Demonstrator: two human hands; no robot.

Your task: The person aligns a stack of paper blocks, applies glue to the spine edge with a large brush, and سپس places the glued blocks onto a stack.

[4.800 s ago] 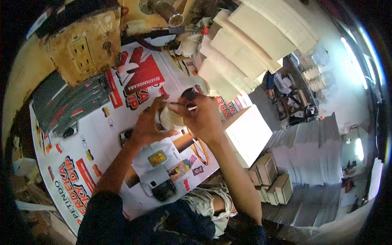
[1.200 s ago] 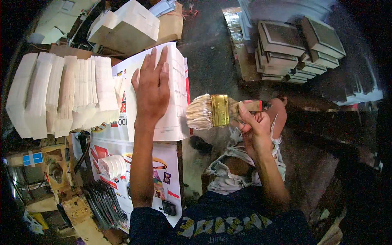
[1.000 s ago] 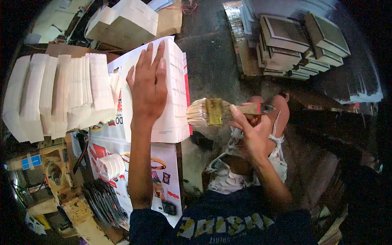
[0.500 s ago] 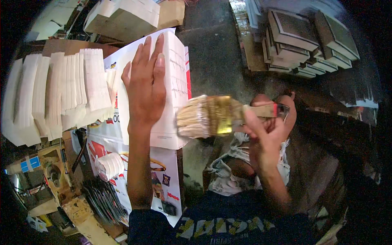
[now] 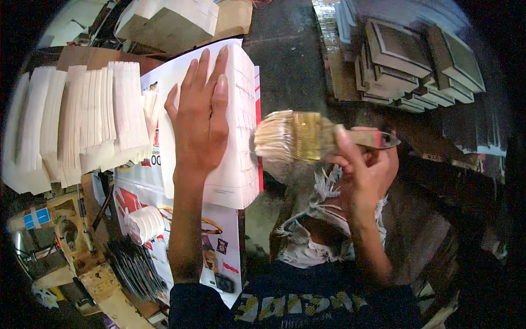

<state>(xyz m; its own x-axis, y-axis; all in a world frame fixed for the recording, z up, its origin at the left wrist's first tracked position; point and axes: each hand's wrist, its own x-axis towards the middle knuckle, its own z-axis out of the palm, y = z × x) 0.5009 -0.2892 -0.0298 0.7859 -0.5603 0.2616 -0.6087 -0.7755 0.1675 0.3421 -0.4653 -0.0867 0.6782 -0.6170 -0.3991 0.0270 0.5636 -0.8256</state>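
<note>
My left hand (image 5: 198, 126) lies flat on top of a thick white book block (image 5: 226, 178), with its fingers stretched toward the far end. Stitching shows along the spine side of the block, which faces right. In my right hand (image 5: 366, 167) is a wide paintbrush (image 5: 308, 136), gripped by its wooden handle. Its pale, wet-looking bristles point left at the spine; whether they touch it I cannot tell. Printed sheets (image 5: 230, 249) lie under the block on the bench.
Several unbound book blocks (image 5: 98, 109) stand in a row at the left. A white roll (image 5: 145, 225) sits on the near sheet, beside a bundle of dark strips (image 5: 136, 270). Dark-covered books (image 5: 399, 46) are stacked at far right. More paper blocks (image 5: 170, 24) lie at the back.
The brush in my right hand has moved a little away from me and to the right along the spine. My left hand stays flat on the book block.
</note>
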